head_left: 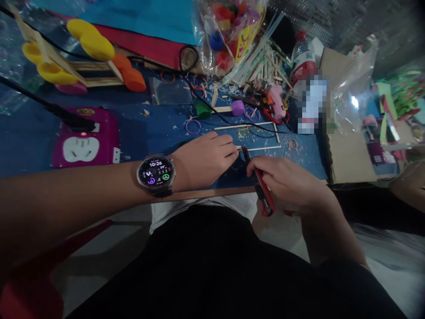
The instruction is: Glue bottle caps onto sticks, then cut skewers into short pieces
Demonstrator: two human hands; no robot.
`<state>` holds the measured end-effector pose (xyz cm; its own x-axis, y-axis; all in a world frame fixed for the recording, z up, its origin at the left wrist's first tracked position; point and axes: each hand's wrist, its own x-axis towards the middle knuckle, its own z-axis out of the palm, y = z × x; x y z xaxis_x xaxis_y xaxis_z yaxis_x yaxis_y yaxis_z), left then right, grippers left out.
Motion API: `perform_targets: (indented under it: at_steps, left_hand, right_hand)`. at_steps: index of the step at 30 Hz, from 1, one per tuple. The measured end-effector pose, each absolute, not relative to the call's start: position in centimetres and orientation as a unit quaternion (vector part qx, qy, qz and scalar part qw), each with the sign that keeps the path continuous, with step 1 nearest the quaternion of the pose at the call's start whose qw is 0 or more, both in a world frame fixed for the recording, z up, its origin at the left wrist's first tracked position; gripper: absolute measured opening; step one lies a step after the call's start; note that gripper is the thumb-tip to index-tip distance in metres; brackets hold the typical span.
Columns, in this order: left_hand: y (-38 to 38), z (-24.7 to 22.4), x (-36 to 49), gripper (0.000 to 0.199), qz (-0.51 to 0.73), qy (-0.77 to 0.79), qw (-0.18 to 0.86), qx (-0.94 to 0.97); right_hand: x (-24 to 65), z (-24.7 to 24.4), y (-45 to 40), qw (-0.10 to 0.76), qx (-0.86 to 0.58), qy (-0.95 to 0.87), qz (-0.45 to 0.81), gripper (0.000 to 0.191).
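Observation:
My right hand (pixel 288 181) is closed around a red and black utility knife (pixel 264 192) near the table's front edge. The knife's dark tip meets the end of a small piece at the fingertips of my left hand (pixel 206 159). Those fingers are pressed together on the table, pinching a thin wooden stick (pixel 239 149) that is mostly hidden. Just beyond my hands, thin sticks (pixel 265 148) lie on the blue table (pixel 156 128). A green cap (pixel 202 109) and a purple cap (pixel 237 108) sit at the ends of a small stick piece.
A magenta power socket (pixel 84 141) stands at the left, below a stick frame with yellow caps (pixel 96 43). Scissors, a pink glue gun (pixel 276 99) and a bottle (pixel 303 60) are at the back right, beside a cardboard box (pixel 348 155). A black cable crosses the table.

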<state>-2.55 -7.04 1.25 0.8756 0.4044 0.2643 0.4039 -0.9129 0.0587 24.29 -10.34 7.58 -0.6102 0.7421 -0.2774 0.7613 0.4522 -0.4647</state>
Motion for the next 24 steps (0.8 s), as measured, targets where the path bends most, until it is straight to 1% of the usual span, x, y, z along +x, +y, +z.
perform_targets:
  at_steps: [2,4,7,11,14,17,19,22,24]
  left_hand:
    - [-7.0,1.1,-2.5,0.038,0.139,0.206,0.000,0.969]
    - [-6.9,1.0,-2.4,0.040,0.130,0.206,0.010,0.970]
    - [-6.8,0.9,-2.4,0.043,0.126,0.214,0.046,0.967]
    - [-6.9,1.0,-2.4,0.041,0.143,0.249,0.075,0.955]
    - [-7.0,1.3,-2.6,0.035,0.130,0.254,0.049,0.957]
    - [-7.0,1.7,-2.9,0.035,0.118,0.260,0.025,0.958]
    - [-7.0,1.8,-3.0,0.036,0.116,0.265,0.018,0.957]
    - [-6.8,1.7,-3.0,0.037,0.117,0.267,0.020,0.956]
    - [-6.6,1.5,-3.0,0.037,0.124,0.267,0.028,0.955]
  right_hand:
    - [23.9,7.7,-10.4,0.010,0.457,0.843,-0.283,0.027]
    - [23.5,7.7,-10.5,0.003,0.472,0.839,-0.269,0.017]
    - [23.1,7.3,-10.8,0.012,0.507,0.830,-0.232,0.007]
    - [22.6,6.7,-11.4,0.014,0.529,0.822,-0.210,0.014]
    - [22.3,6.5,-11.6,0.010,0.541,0.816,-0.203,0.015]
    - [22.3,6.6,-11.8,0.002,0.540,0.817,-0.203,0.016]
    - [22.6,6.7,-11.9,-0.020,0.530,0.823,-0.201,0.016]
    - [23.8,6.8,-12.6,-0.082,0.528,0.824,-0.189,0.015]
    - [24.7,6.5,-13.2,-0.129,0.540,0.812,-0.180,0.021]
